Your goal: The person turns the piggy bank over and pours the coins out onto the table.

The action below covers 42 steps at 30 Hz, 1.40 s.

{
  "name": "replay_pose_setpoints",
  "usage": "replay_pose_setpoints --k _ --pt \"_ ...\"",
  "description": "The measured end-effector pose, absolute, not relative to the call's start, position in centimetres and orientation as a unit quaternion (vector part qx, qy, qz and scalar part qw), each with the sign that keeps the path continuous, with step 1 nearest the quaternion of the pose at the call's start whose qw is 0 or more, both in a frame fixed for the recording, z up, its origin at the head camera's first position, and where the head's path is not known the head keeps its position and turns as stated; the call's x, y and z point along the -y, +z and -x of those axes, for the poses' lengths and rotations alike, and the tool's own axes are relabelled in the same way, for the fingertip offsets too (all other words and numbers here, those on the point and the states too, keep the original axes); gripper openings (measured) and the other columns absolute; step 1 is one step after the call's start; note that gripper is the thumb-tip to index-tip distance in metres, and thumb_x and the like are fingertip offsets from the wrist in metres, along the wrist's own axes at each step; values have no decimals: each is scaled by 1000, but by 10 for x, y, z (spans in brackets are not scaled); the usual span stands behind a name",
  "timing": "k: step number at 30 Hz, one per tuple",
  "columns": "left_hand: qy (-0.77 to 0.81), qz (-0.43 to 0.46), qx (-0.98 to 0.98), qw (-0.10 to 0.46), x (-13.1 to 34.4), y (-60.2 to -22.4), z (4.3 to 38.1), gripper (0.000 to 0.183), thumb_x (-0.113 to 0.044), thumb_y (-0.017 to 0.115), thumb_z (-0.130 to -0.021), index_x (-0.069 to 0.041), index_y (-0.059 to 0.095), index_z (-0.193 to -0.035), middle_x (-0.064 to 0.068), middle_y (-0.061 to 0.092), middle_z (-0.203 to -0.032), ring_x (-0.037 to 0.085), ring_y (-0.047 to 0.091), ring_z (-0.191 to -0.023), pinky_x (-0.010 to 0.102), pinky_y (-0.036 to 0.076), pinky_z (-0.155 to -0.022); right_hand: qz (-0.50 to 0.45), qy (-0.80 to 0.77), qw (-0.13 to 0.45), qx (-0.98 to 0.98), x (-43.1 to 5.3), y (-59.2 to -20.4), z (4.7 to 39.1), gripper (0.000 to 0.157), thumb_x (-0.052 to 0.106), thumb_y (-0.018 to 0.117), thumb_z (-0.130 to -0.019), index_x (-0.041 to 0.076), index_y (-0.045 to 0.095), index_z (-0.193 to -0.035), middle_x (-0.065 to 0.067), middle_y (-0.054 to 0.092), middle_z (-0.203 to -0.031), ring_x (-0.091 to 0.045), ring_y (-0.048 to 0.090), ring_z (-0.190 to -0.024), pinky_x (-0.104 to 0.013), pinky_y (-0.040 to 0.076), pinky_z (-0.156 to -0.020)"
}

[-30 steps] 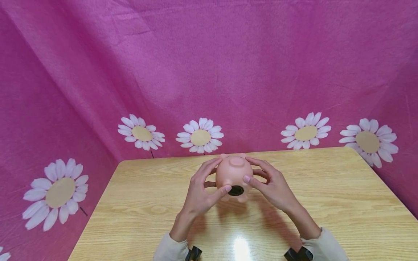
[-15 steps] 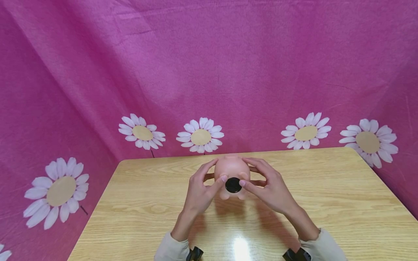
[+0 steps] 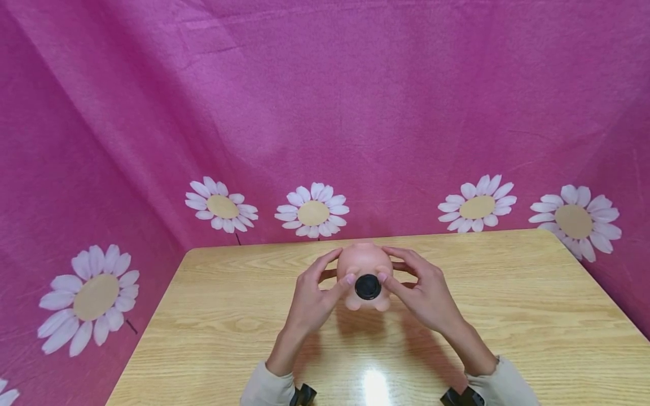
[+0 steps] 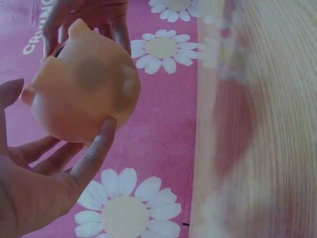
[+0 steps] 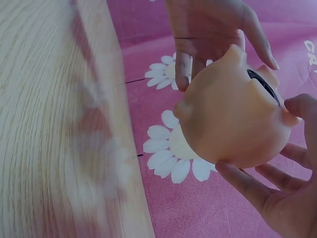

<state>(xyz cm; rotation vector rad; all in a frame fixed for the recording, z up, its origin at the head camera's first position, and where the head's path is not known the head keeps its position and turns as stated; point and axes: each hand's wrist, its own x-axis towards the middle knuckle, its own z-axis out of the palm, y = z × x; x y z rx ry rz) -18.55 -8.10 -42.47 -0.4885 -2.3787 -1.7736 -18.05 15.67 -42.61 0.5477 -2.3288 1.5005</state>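
Note:
A round pink piggy bank is held up over the table between both hands, its underside tilted toward the head camera. A round black plug sits in its belly, between the short feet. My left hand grips one side, thumb by a foot near the plug and fingers spread around the body. On the opposite side my right hand grips it the same way, its thumb at the plug's other edge. In the right wrist view the plug's dark rim shows edge-on; the left wrist view mostly shows the smooth body.
The light wooden table spreads under the hands, with a bright glare spot near its front. A pink cloth printed with white daisies hangs behind and at the sides. Black wrist straps show at the sleeves.
The piggy bank has been tipped so its snout turned away out of sight and its belly with the black plug came round to face the head camera. The thumbs shifted to either side of the plug.

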Motion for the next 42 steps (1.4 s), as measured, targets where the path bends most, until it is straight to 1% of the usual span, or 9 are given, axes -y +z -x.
replay_pose_setpoints --k 5,11,15,19,24,28,31,38,42 --pt "-611 186 768 46 83 -425 185 62 -22 78 -98 -16 57 -156 4 58 -158 34 68 -130 29 67 -85 -166 535 151 815 -157 -424 180 44 15 76 -101 12 67 -144 -13 71 -143 -37 77 -115 -23 64 -83" --pt "-600 232 764 44 86 -426 186 70 -17 79 -96 -9 51 -159 10 55 -160 37 63 -136 32 66 -94 -138 557 132 808 -156 -419 177 39 16 73 -104 10 68 -142 -16 71 -141 -39 76 -117 -19 63 -80" --pt "-565 258 782 53 88 -426 186 79 -21 84 -91 -13 48 -161 8 54 -161 32 57 -143 41 64 -102 -124 560 118 811 -156 -418 176 40 20 71 -105 10 68 -143 -17 71 -141 -39 76 -117 -21 65 -78" --pt "-540 277 794 46 87 -426 186 95 -25 92 -83 -18 42 -164 1 49 -165 25 48 -151 47 61 -108 -113 561 110 813 -157 -419 177 40 25 68 -107 11 67 -144 -19 71 -138 -38 77 -114 -28 68 -75" --pt "-522 282 804 45 84 -426 186 108 -26 98 -77 -20 38 -166 -3 44 -167 22 45 -153 47 60 -108 -111 558 102 816 -157 -421 177 40 28 68 -108 12 67 -144 -19 73 -133 -33 78 -107 -27 67 -71" --pt "-521 278 805 53 82 -426 186 109 -24 99 -74 -16 40 -165 -3 46 -166 21 47 -151 47 61 -106 -116 553 91 820 -156 -421 177 40 29 67 -108 14 68 -144 -17 74 -135 -32 78 -108 -24 66 -70" --pt "-522 280 803 65 82 -427 186 108 -23 100 -73 -14 42 -164 -2 48 -164 22 50 -149 45 63 -103 -127 551 89 820 -157 -420 176 40 27 66 -108 14 67 -146 -17 72 -139 -34 78 -112 -24 66 -72" --pt "-527 280 797 94 84 -428 186 106 -24 101 -71 -17 46 -161 -3 53 -160 21 54 -145 36 64 -100 -160 540 88 821 -160 -418 177 45 22 69 -106 16 63 -149 -13 69 -145 -36 74 -121 -24 65 -83" --pt "-535 271 793 105 87 -428 188 104 -25 101 -72 -17 47 -161 -4 55 -158 21 57 -142 36 65 -97 -196 552 84 806 -161 -420 178 59 16 79 -98 16 58 -154 -10 63 -152 -36 69 -129 -25 64 -90"
